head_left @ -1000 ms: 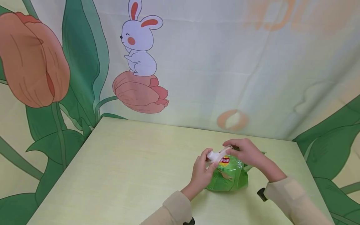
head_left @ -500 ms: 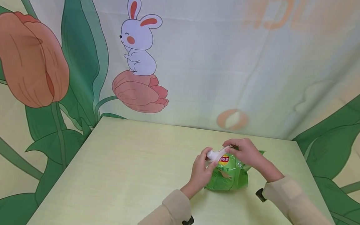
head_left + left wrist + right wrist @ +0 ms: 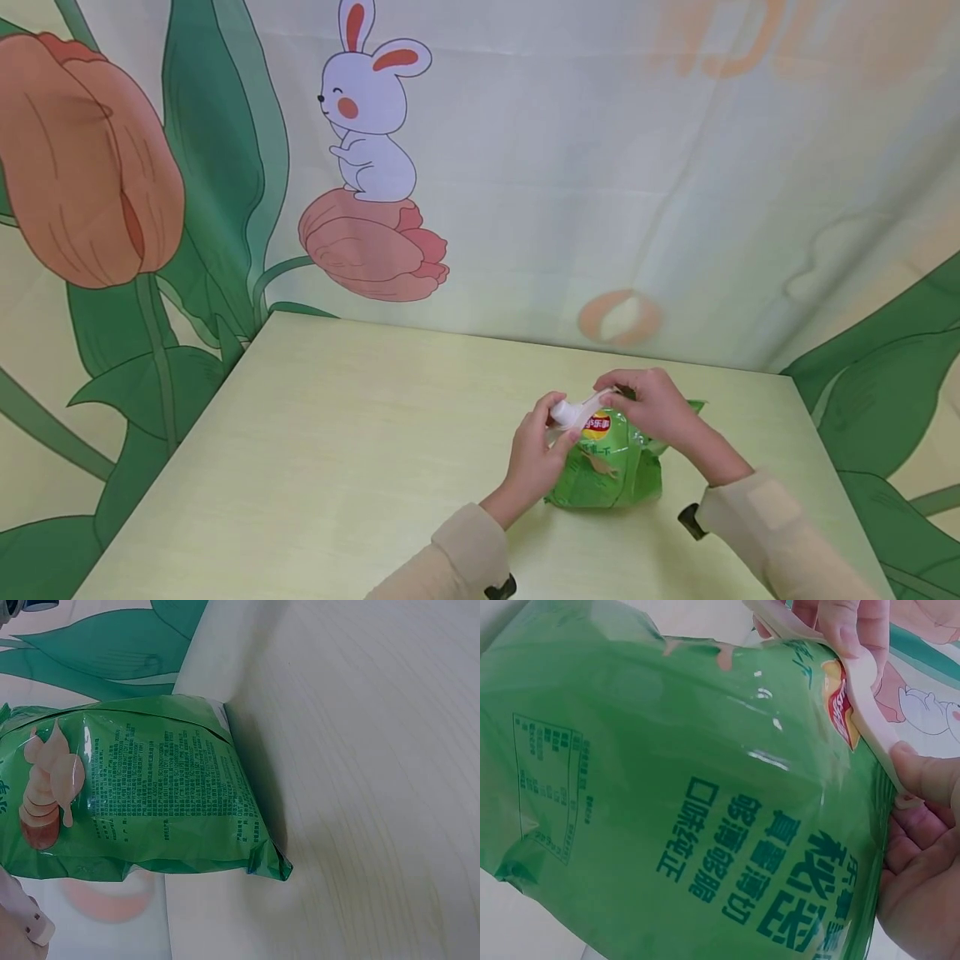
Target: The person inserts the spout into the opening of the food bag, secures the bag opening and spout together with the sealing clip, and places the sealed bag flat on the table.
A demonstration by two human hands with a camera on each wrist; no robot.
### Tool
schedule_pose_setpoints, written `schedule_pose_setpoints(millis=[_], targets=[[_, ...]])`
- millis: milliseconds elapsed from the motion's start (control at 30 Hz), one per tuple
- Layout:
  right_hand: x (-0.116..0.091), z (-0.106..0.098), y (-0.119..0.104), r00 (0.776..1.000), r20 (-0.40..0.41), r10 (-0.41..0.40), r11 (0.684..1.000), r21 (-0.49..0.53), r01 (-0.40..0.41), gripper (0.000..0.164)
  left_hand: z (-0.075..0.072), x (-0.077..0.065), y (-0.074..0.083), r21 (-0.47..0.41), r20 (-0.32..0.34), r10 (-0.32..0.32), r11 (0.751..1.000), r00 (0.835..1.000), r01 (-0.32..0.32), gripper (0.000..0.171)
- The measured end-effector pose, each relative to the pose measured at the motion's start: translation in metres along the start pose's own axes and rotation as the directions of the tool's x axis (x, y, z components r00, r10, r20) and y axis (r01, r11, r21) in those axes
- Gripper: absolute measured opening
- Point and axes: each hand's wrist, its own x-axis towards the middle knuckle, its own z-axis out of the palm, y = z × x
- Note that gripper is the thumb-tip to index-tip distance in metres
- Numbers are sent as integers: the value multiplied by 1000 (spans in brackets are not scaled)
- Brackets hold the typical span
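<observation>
A green potato chip bag (image 3: 607,479) stands on the table, its top edge gripped in a white bag clip (image 3: 581,414) that has a round spout-like part at its left end. My left hand (image 3: 536,454) holds that spout end between fingers and thumb. At the clip's other end, my right hand (image 3: 660,408) pinches the strip together with the bag's top. In the right wrist view the clip (image 3: 870,716) runs along the bag's edge between both hands. The left wrist view shows the printed side of the bag (image 3: 165,787), with part of the clip at the lower left.
The pale wooden table (image 3: 360,433) extends left of the bag. Behind it hangs a cloth backdrop (image 3: 525,167) printed with tulips and a rabbit, meeting the table's back edge. A dark wrist device (image 3: 692,522) sits by the right sleeve.
Both hands keep their hold on the clip at the bag's top. The right forearm has shifted very slightly left; the bag stays in place.
</observation>
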Motion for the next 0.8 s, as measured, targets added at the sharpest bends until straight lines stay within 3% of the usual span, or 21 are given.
schedule_pose_setpoints(millis=[400, 667, 800], targets=[[-1, 3, -2, 999, -36, 20, 1000, 19, -20, 11, 0, 1, -1, 24, -19, 41, 999, 999, -41, 43], [-1, 5, -2, 999, -41, 33, 999, 4, -33, 12, 0, 1, -1, 9, -18, 2, 1000, 1000, -2, 43], [0, 5, -2, 999, -34, 26, 1000, -9, -27, 12, -1, 2, -3, 9, -24, 16, 1000, 1000, -16, 44]])
